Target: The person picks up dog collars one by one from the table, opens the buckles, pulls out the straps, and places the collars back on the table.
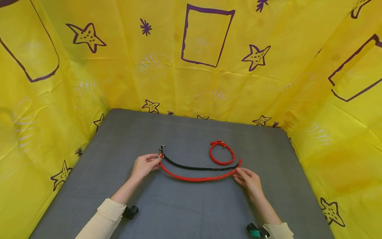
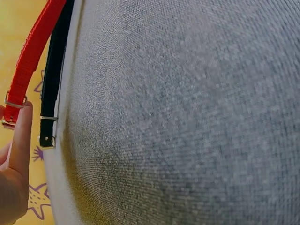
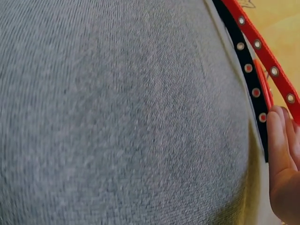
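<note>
A red collar [image 1: 197,179] with a row of metal eyelets is stretched between both hands, sagging in a shallow curve. At its buckle end, my left hand [image 1: 145,166] pinches the strap between thumb and fingers; the metal buckle [image 2: 16,100] shows at the fingertips in the left wrist view. The opposite, eyelet end is pinched by my right hand [image 1: 250,182]. Just beyond it, a black collar [image 1: 197,168] with its own buckle and eyelets lies on the table, nearly parallel. The right fingers partly hide the red strap's tip in the right wrist view.
A second red collar [image 1: 222,163], fastened into a ring, lies behind the right end of the black one. All of this is on a grey cloth-covered table [image 1: 185,209]. Yellow fabric walls [image 1: 167,79] with purple drawings enclose the table's back and sides.
</note>
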Demonstrator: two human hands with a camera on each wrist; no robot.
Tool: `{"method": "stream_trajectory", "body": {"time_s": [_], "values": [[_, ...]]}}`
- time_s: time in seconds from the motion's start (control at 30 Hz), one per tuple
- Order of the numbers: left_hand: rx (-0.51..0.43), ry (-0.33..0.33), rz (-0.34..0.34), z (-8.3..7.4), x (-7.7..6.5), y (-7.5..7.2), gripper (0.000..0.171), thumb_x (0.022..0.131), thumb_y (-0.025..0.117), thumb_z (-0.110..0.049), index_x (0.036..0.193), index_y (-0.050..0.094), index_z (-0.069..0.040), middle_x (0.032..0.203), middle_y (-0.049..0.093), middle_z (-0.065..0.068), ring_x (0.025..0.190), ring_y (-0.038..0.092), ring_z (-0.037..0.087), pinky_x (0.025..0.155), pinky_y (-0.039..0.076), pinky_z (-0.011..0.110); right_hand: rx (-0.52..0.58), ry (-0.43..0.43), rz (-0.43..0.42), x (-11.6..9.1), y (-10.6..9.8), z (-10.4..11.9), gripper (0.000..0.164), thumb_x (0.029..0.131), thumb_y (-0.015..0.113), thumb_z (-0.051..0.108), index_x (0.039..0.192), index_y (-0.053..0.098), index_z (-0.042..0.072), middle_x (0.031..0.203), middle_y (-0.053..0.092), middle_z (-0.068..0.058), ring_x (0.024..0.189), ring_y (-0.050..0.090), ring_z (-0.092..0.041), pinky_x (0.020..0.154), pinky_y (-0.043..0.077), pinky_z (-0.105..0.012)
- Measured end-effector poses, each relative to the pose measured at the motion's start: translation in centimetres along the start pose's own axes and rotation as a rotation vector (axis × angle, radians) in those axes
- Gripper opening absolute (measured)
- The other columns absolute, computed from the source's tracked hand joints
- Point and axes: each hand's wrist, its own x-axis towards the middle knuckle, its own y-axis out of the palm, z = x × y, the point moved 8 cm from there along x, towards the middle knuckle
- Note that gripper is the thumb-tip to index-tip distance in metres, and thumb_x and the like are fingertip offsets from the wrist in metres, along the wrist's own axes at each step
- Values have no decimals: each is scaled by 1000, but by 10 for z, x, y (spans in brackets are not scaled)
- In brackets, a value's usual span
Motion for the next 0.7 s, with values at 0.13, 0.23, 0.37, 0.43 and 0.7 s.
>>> {"method": "stream_trajectory", "body": {"time_s": [0.13, 0.23, 0.37, 0.43, 0.7], "values": [[31, -45, 7, 5, 1, -2, 36, 89, 70, -8, 120, 63, 9, 92, 72, 16, 71, 71, 17, 68, 58, 31, -50, 53, -23, 1, -6, -6, 30, 92, 69, 15, 108, 61, -10, 84, 73, -5, 77, 72, -17, 74, 58, -32], [45, -71, 25, 9, 2, -2, 36, 90, 68, -7, 120, 61, 12, 90, 72, 16, 69, 70, 16, 66, 58, 30, -89, 85, -35, 2, -11, -10, 37, 92, 70, 16, 112, 60, -13, 83, 73, -8, 75, 72, -17, 72, 58, -31], [43, -103, 33, 15, 4, -2, 34, 90, 67, -6, 118, 61, 13, 87, 72, 15, 68, 69, 14, 65, 58, 29, -124, 122, -45, 1, -15, -14, 41, 91, 70, 17, 113, 58, -16, 81, 72, -10, 71, 71, -15, 69, 58, -29], [44, -110, 42, 17, 5, -1, 34, 91, 66, -6, 118, 60, 14, 86, 71, 15, 68, 69, 14, 65, 58, 29, -141, 145, -43, 0, -16, -16, 41, 91, 71, 17, 112, 59, -15, 80, 72, -10, 69, 71, -15, 68, 58, -29], [52, -109, 57, 20, 7, 2, 32, 91, 66, -4, 115, 59, 15, 85, 71, 15, 67, 69, 14, 63, 58, 28, -238, 206, -22, 4, -19, -17, 39, 90, 72, 19, 106, 63, -15, 75, 71, -12, 65, 70, -15, 63, 58, -28]]}}
